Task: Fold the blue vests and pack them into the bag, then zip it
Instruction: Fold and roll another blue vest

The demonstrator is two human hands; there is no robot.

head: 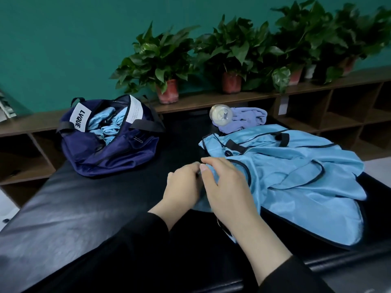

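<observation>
Head view: both hands (211, 182) pinch vest (296, 166), lying lengthwise away-right.

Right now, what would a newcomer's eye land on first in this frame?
The pale blue vests heaped on the right of the black table, with both hands, left and right, pinching their near edge. Then the open navy bag at left, blue cloth already inside.

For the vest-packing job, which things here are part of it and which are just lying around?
Part of the job:
blue vests on the black table, both hands at their near edge
navy bag, open, blue fabric already inside
left hand
right hand

Lying about:
baby bottle
purple cloth
potted plants on the shelf
</observation>
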